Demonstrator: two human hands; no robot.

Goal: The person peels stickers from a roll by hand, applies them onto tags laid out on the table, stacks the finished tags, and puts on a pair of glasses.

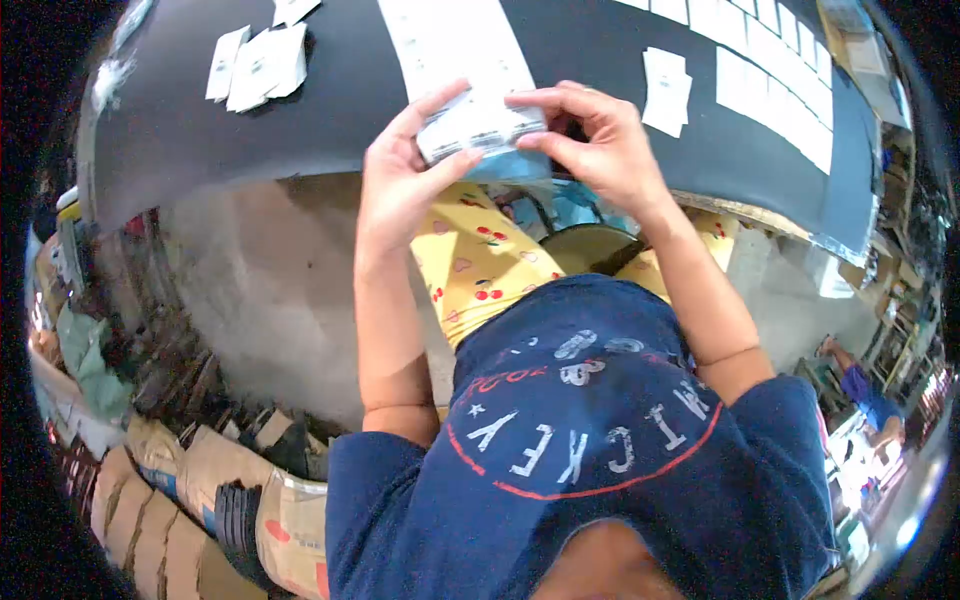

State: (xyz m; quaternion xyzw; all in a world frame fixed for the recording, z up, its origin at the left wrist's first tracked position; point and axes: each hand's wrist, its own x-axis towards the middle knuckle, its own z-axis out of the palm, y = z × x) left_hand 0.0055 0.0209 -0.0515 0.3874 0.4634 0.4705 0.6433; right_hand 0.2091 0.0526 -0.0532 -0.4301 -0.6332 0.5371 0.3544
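A long white paper strip point(455, 45) runs from the top of the view down to the near edge of the dark table. Its near end point(478, 130) is bent or folded over and shows dark printed lines. My left hand point(405, 165) grips the left side of this end, thumb below and index finger on top. On the right side, my right hand point(600, 140) pinches the same end between thumb and fingers. The underside of the folded part is hidden, so I cannot tell how many layers it has.
Small stacks of printed white slips point(265, 68) lie to the left on the black tabletop point(170, 130), with more slips point(665, 90) at the right. Beyond those are rows of white sheets point(775, 105). Cardboard boxes point(180, 520) stand at lower left. Another person point(865, 395) is at far right.
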